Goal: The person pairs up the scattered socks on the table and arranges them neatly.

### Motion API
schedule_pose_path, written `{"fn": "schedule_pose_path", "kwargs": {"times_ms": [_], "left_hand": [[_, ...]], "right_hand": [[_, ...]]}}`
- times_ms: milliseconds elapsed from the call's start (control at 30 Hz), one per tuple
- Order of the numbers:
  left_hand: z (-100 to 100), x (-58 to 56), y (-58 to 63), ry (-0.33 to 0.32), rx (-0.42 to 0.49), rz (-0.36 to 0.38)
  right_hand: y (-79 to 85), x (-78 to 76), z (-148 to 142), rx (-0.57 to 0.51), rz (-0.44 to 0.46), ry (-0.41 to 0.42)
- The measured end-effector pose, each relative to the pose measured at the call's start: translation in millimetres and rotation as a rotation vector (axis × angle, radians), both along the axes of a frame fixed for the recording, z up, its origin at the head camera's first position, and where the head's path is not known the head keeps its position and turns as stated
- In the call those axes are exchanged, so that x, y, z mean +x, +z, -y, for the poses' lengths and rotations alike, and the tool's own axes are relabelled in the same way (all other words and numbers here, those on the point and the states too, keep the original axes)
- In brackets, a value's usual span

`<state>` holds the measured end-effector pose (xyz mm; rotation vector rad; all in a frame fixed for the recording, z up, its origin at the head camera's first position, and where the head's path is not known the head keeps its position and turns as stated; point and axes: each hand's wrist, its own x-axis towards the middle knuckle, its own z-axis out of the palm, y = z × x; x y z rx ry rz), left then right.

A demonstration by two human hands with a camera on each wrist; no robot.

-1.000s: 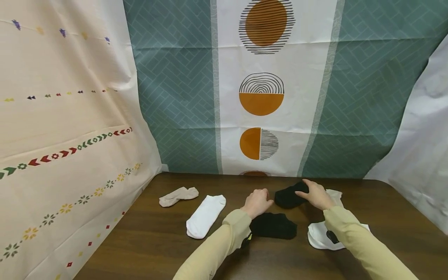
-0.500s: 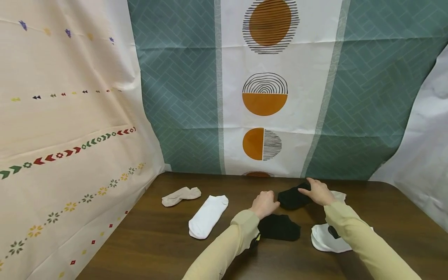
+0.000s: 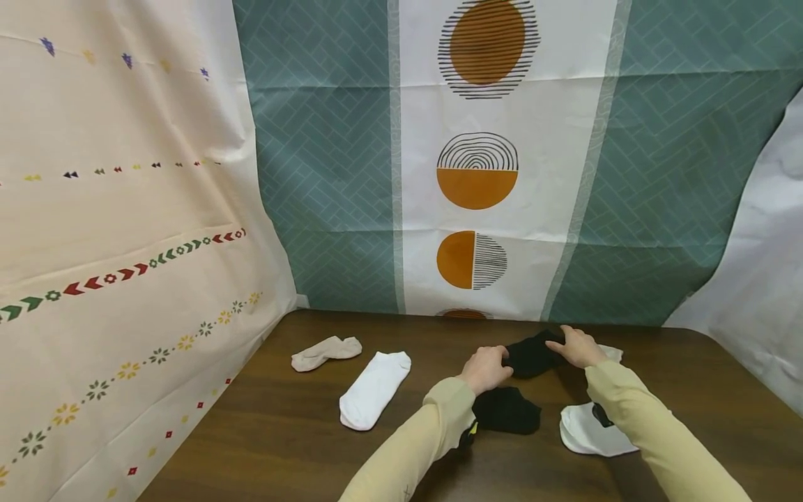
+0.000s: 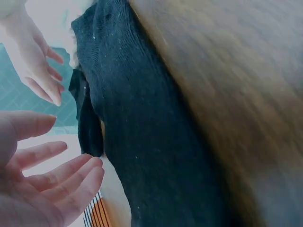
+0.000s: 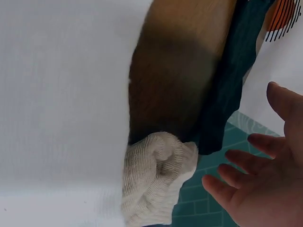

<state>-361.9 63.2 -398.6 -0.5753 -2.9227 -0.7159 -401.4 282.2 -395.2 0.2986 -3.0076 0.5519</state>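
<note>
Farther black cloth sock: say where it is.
In the head view, the farther sock lies right of centre, between the left hand and right hand, beyond the nearer black cloth sock on the brown wood-grain table.

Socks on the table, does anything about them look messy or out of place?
Two look a little odd: the left beige sock lies twisted on the table, and the right beige sock is bunched up, whereas the left white sock lies flat. No spill shows.
</note>
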Motion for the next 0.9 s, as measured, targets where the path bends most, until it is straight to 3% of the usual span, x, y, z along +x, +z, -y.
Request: {"fn": "schedule_pose_path", "kwargs": {"times_ms": [267,467,700,900], "left_hand": [[-6.5,3.2,2.1,-0.012,-0.103,-0.009],[-8.4,3.6,4.0,-0.008,-0.151,-0.003],[-10.1,0.5,0.5,0.003,-0.208,0.017],[-11.0,0.9,1.1,-0.038,-0.286,0.026]], "right_hand": [[-1.8,-0.3,2.0,0.058,0.036,-0.011],[-7.1,-3.4,1.1,0.077,-0.010,-0.013],[-13.1,-8.1,1.5,0.134,-0.029,0.028],[-10.3,-8.3,3.0,0.148,-0.013,0.065]]}}
